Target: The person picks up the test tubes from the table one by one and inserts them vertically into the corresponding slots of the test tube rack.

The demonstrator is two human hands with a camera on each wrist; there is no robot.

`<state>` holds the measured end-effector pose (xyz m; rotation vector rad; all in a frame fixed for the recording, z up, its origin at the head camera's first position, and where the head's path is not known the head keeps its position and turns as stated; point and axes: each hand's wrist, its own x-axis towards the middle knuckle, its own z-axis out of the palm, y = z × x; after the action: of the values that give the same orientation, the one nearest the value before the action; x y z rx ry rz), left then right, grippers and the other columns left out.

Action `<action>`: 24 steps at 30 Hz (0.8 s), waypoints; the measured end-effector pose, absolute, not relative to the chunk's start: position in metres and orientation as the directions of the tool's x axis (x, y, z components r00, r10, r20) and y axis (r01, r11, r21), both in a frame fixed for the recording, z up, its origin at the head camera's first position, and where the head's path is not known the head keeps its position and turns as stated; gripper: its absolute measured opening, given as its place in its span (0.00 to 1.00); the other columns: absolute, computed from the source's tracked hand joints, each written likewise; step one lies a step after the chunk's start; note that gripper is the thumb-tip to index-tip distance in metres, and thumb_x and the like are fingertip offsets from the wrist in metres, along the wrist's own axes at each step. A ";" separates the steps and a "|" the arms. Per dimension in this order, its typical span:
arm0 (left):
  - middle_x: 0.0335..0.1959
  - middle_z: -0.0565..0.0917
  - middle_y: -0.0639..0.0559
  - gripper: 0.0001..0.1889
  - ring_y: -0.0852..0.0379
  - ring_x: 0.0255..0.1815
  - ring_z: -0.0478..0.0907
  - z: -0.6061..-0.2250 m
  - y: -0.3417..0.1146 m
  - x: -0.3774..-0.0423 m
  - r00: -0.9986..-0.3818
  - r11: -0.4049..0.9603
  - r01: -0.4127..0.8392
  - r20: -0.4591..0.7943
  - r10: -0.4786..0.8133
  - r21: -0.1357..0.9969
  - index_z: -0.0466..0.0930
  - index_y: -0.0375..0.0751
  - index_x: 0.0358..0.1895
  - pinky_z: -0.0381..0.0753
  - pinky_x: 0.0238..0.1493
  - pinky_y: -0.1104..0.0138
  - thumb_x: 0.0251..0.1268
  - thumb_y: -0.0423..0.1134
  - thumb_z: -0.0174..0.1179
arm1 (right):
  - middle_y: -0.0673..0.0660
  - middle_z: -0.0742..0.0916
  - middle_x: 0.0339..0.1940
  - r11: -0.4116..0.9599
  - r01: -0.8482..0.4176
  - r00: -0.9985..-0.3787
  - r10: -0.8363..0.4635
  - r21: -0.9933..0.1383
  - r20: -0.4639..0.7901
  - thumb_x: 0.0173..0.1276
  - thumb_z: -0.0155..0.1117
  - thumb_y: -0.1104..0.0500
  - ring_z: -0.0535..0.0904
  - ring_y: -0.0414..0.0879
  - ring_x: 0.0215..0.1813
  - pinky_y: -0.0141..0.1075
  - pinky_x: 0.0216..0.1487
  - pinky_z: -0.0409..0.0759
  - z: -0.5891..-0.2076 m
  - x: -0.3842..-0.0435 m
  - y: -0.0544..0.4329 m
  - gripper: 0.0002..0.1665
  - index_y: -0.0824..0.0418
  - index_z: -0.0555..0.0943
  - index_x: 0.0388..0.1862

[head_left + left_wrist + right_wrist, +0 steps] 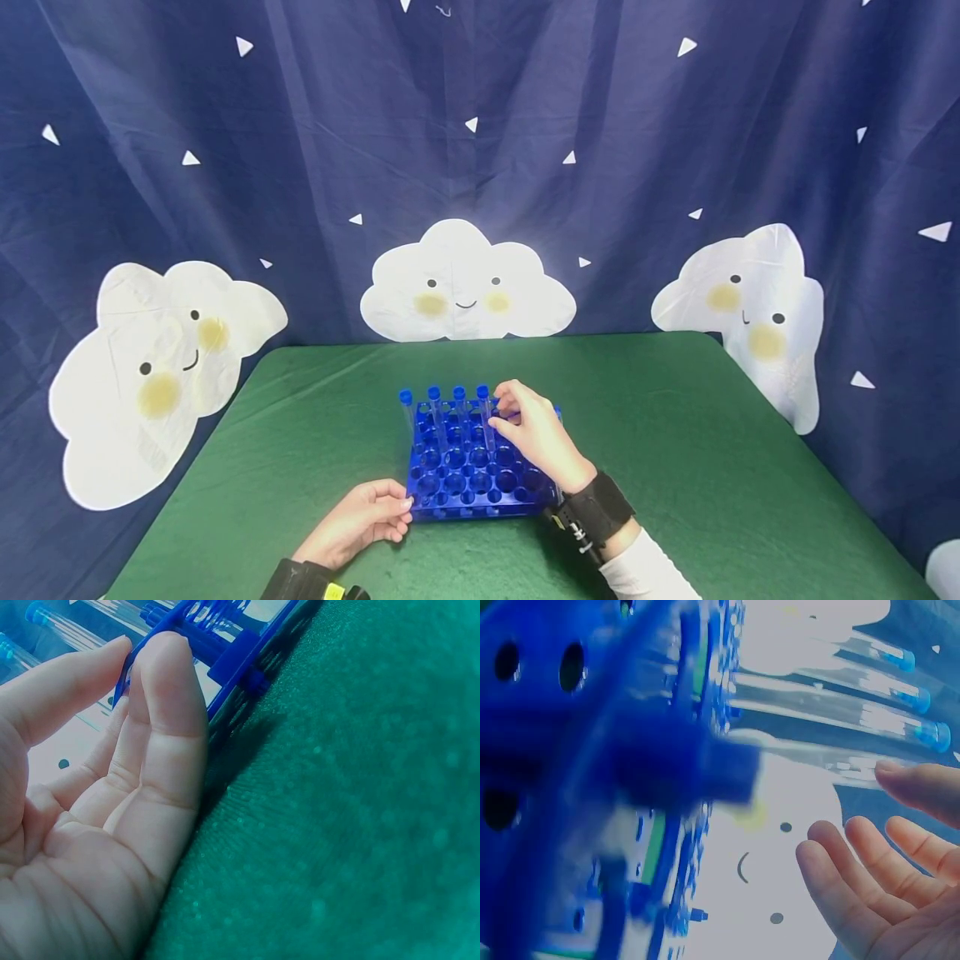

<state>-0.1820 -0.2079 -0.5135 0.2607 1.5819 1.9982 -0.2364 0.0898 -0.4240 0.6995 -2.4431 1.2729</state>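
Note:
A blue test tube rack (467,502) stands on the green table, with rows of round holes in its top. Several clear test tubes (437,421) with blue caps rise from its left and middle part. My left hand (367,518) pinches the rack's near left corner between thumb and fingers; the left wrist view shows the blue rack edge (129,675) there. Over the rack's right side is my right hand (542,429), its thumb right beside the rightmost upright test tube (487,427). In the right wrist view its fingers (866,874) are spread apart from the thumb, with nothing between them.
The green table (300,417) stretches out around the rack on all sides. Behind it hangs a dark blue curtain (525,192) printed with white clouds and small triangles. Black bands (597,510) circle both wrists.

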 end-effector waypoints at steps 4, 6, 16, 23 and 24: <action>0.30 0.83 0.51 0.02 0.60 0.29 0.80 -0.513 -0.208 -0.182 -0.817 -0.137 -0.318 -0.198 0.541 0.938 0.75 0.41 0.37 0.83 0.34 0.70 0.67 0.30 0.54 | 0.61 0.83 0.35 0.510 -0.536 -0.842 -0.268 -0.673 0.468 0.56 0.71 0.68 0.82 0.50 0.38 0.44 0.40 0.83 -0.422 -0.239 0.097 0.20 0.60 0.74 0.45; 0.30 0.83 0.51 0.02 0.60 0.29 0.80 -0.513 -0.208 -0.182 -0.816 -0.138 -0.320 -0.199 0.543 0.937 0.75 0.41 0.38 0.83 0.34 0.70 0.67 0.30 0.54 | 0.60 0.83 0.35 0.527 -0.523 -0.849 -0.253 -0.670 0.463 0.56 0.71 0.68 0.82 0.50 0.38 0.44 0.41 0.83 -0.421 -0.241 0.102 0.20 0.60 0.74 0.45; 0.31 0.83 0.51 0.02 0.61 0.29 0.80 -0.513 -0.208 -0.182 -0.813 -0.145 -0.314 -0.186 0.552 0.938 0.75 0.40 0.38 0.83 0.34 0.70 0.67 0.30 0.54 | 0.57 0.82 0.36 0.640 -0.387 -0.911 -0.153 -0.664 0.384 0.58 0.71 0.62 0.80 0.49 0.38 0.44 0.40 0.80 -0.423 -0.256 0.134 0.19 0.61 0.76 0.47; 0.31 0.83 0.51 0.02 0.61 0.29 0.80 -0.513 -0.208 -0.181 -0.812 -0.146 -0.312 -0.184 0.553 0.939 0.75 0.40 0.38 0.83 0.34 0.70 0.68 0.30 0.53 | 0.59 0.84 0.36 0.708 -0.267 -0.953 -0.095 -0.654 0.286 0.58 0.71 0.60 0.80 0.53 0.40 0.46 0.41 0.80 -0.433 -0.266 0.149 0.19 0.64 0.77 0.46; 0.31 0.82 0.51 0.03 0.61 0.29 0.80 -0.513 -0.208 -0.181 -0.812 -0.146 -0.311 -0.183 0.554 0.939 0.75 0.40 0.38 0.83 0.34 0.70 0.68 0.30 0.53 | 0.60 0.84 0.36 0.718 -0.249 -0.959 -0.088 -0.650 0.269 0.57 0.71 0.60 0.80 0.53 0.39 0.46 0.40 0.80 -0.434 -0.266 0.150 0.20 0.65 0.77 0.46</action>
<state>-0.1809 -0.2084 -0.5125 0.2764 1.5655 2.0020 -0.2664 0.1504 -0.4342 0.2692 -2.7047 1.0703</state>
